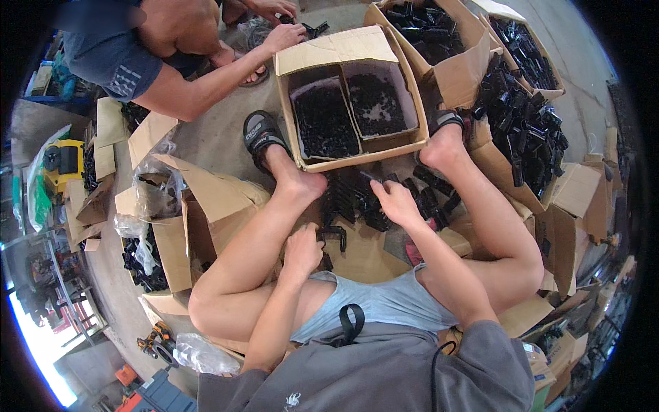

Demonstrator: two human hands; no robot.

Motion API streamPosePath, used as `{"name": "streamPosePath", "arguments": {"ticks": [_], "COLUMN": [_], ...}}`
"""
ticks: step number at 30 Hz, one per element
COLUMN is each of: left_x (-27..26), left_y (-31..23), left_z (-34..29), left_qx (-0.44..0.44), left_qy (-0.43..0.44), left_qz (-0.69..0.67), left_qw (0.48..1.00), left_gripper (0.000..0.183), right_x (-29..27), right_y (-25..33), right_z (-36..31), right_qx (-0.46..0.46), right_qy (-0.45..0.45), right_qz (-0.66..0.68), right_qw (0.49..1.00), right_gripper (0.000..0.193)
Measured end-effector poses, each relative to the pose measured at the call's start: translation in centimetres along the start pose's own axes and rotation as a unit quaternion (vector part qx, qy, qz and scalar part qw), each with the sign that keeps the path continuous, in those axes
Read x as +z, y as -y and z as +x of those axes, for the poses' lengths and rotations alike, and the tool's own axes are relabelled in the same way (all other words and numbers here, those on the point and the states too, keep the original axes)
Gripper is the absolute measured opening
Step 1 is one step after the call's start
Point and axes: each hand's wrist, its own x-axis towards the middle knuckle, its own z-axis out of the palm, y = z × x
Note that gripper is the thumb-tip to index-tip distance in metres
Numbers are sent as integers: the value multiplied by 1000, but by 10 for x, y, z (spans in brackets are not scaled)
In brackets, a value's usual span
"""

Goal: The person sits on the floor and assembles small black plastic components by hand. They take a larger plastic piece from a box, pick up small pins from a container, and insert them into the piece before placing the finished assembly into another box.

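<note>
Between my legs lies a pile of glossy black angled plastic parts [347, 196], some lined up side by side. My right hand [399, 204] is at the right part of this pile, its thumb and fingers bent round a black part whose shape is mostly hidden. Lower and to the left, my left hand [302, 253] is closed with the fingers curled inward; what they hold is hidden. Just right of it, an L-shaped black part [336, 235] lies on flat brown cardboard [374, 255]. Beyond the pile, a cardboard box [371, 159] with a divider contains many small black pieces [322, 120].
Open cartons of black parts [422, 31] stand at the far right, beside a large heap of longer black parts [522, 130]. Another person's arm [226, 82] reaches toward black parts at the far left. Opened cartons [206, 206] and clear plastic bags flank my left leg.
</note>
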Motion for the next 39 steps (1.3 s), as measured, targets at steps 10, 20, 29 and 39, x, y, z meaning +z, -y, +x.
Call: {"name": "streamPosePath", "arguments": {"ticks": [10, 20, 29, 39], "left_x": [52, 45, 2, -41], "left_y": [34, 48, 14, -76], "left_z": [-2, -2, -23, 29], "left_qx": [9, -73, 35, 166], "left_qy": [28, 136, 179, 130], "left_qz": [224, 77, -422, -516], "left_qw": [974, 985, 888, 830], "left_gripper": [53, 41, 25, 45], "right_x": [-70, -44, -51, -53], "right_y": [-31, -116, -116, -113], "right_z": [4, -32, -31, -29], "right_qx": [-73, 61, -12, -74], "right_qy": [-198, -158, -87, -154], "right_qz": [-105, -338, -362, -336], "right_qw": [972, 926, 928, 926], "right_gripper": [37, 33, 46, 35]}}
